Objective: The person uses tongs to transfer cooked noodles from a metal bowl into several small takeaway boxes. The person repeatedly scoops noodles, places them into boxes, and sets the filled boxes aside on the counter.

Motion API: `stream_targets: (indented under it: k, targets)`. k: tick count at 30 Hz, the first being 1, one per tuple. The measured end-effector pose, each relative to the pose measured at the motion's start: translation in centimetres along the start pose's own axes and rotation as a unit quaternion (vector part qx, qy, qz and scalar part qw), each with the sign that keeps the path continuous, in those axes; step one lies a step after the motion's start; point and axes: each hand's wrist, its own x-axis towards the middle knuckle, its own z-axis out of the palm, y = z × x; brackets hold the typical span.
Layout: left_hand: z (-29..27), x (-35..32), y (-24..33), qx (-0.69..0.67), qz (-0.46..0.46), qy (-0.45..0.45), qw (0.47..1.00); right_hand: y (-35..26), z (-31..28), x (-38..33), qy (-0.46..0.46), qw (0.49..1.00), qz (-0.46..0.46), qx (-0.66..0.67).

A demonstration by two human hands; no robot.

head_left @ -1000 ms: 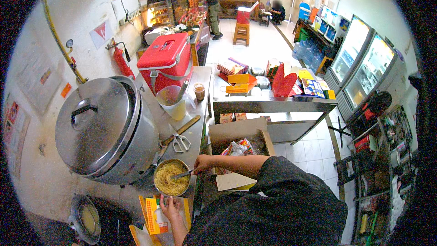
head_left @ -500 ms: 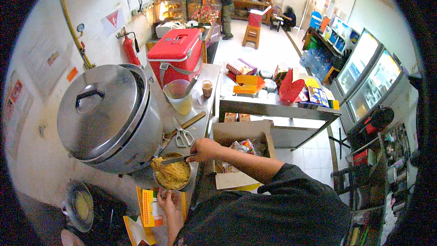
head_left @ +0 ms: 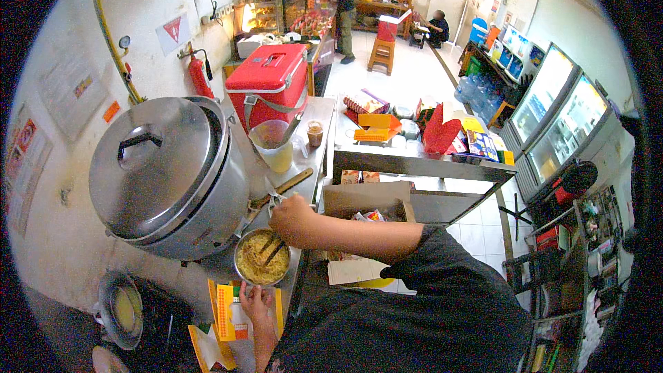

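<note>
A round metal bowl (head_left: 239, 271) of yellow noodles (head_left: 257, 267) stands on the steel counter. My left hand (head_left: 257, 306) grips its near rim with the fingertips, beside an open yellow-and-white carton (head_left: 224, 311). Above the bowl's right edge, my right hand (head_left: 293, 221) is closed around dark tongs (head_left: 274, 251). Their two prongs are spread and reach down into the noodles; their upper end is hidden in the hand. White-handled scissors (head_left: 273, 199) lie just beyond this hand, partly covered by it. Beside them is a wooden-handled utensil (head_left: 293, 181).
A large lidded steel pot (head_left: 166, 166) stands left of the bowl. Behind are a plastic jug (head_left: 273, 148), a sauce cup (head_left: 315, 134) and a red cooler box (head_left: 268, 79). A pan (head_left: 123, 311) sits at lower left. An open cardboard box (head_left: 366, 197) is at right. Two people are farther off.
The tongs have gone from holding a clump of noodles at the bowl's left side to pointing down into it, prongs apart. My right hand has risen toward the scissors. My left hand stays put.
</note>
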Motion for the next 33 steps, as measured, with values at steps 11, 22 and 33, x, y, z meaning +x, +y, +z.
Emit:
stream_targets:
  k: [11, 22, 33]
  targets:
    - [-1.0, 0.9, -1.8, -0.061, 0.028, -0.032, 0.997, -4.2, 6.0, 1.4, -0.075, 0.996, -0.033, 0.025]
    - [1.3, 1.3, -1.1, -0.073, 0.008, 0.061, 0.995, -2.9, 12.6, 1.4, 0.04, 0.998, -0.045, 0.029]
    - [0.1, 3.7, -3.3, -0.065, -0.005, 0.039, 0.997, -4.1, 12.3, 4.5, -0.074, 0.997, 0.007, 0.019]
